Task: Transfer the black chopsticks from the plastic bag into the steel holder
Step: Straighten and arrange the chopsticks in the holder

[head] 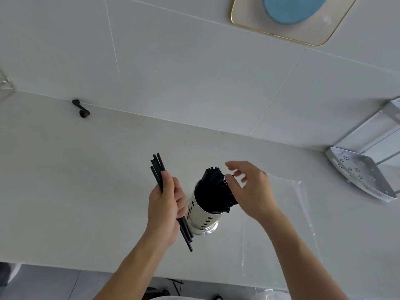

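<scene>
At the far left, well away from either hand, a small dark handle-like fitting [81,109] sat on the white counter [75,180] where it met the tiled wall [194,72]. Nearer the middle, the left hand [165,210] gripped a small bundle of black chopsticks [157,167], its fingers and thumb curled tight round the middle of the sticks. Their upper ends rose beyond the thumb tip and their lower ends ran down past the heel of the palm, crossing in front of the base of the steel holder [202,217]. That holder stood upright on the counter just right of the left fingers, between the two hands, its perforated wall shining. It was already packed with a dense sheaf of chopsticks [213,189] that leaned toward the right hand [252,191]. That hand hovered open beside the sheaf, fingers spread apart and loosely bent, gripping nothing; its thumb and fingertips lay close against the top ends of the sticks, though whether they truly touched could not be told. Beneath and beyond the right wrist, the clear plastic bag [287,204] lay flat on the counter. Further right of those fingers, a perforated metal rack [359,174] stood against the wall, and high above them hung a gold-rimmed tray [303,35] with a blue plate [292,9].
</scene>
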